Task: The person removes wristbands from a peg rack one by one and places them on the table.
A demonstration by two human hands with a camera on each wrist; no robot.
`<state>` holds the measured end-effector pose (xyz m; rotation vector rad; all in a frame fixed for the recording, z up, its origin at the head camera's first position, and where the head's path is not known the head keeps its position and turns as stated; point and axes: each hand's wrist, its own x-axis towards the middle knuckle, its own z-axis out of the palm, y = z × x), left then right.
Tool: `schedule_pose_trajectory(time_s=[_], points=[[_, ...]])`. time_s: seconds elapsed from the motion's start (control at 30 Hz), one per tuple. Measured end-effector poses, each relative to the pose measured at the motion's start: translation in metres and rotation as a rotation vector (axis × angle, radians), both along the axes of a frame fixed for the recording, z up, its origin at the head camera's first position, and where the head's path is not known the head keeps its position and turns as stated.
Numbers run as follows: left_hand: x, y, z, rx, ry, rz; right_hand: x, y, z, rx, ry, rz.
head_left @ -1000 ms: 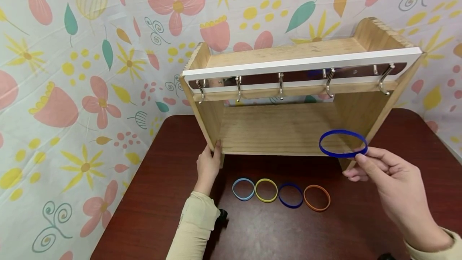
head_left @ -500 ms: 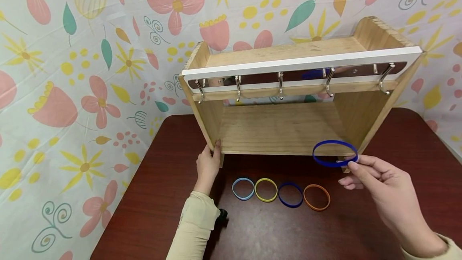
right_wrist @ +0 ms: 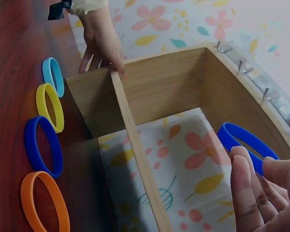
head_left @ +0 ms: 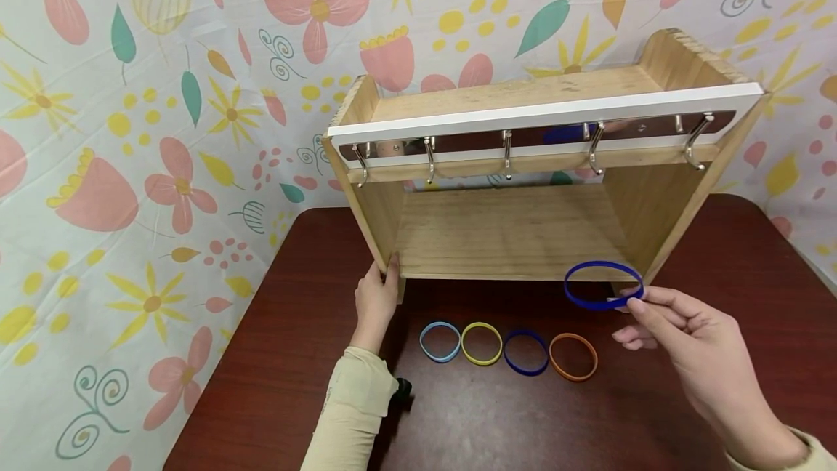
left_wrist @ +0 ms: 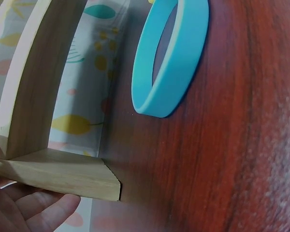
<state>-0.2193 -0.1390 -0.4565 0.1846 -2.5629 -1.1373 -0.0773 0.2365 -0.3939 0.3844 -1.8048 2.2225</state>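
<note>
My right hand (head_left: pixel 702 358) pinches a blue silicone wristband (head_left: pixel 591 305) between thumb and fingers, holding it up at the lower right front of a small wooden shelf (head_left: pixel 510 231). In the right wrist view that wristband (right_wrist: pixel 225 136) sits between the thumb and fingertips, apart from the wood. My left hand (head_left: pixel 376 304) grips the lower left side panel of the shelf, thumb on the inner face. The left wrist view shows its fingers (left_wrist: pixel 53 210) under the wooden edge. Across the shelf's upper front runs a white rail (head_left: pixel 549 109) with several metal hooks (head_left: pixel 507 155).
On the dark red table (head_left: pixel 275 384), a row of wristbands lies before the shelf: light blue (head_left: pixel 439 360), yellow (head_left: pixel 481 363), dark blue (head_left: pixel 525 372) and orange (head_left: pixel 572 379). A floral-patterned cloth (head_left: pixel 216 93) hangs behind.
My right hand has moved down and slightly left with the blue wristband, from in front of the shelf's right panel to its lower front edge. The left hand keeps its grip unmoved.
</note>
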Motion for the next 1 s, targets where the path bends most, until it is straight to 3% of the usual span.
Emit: schedule_pose_trajectory(time_s=[0.5,1.0], points=[[0.0009,-0.0005,0.0007,0.008,0.004,-0.002,0.0016,-0.0004,-0.0034,-0.004,-0.009,0.020],[0.0006,-0.0002,0.0002,0.018,0.016,-0.008,0.0034,-0.0013,-0.0061,0.032,-0.042,-0.017]])
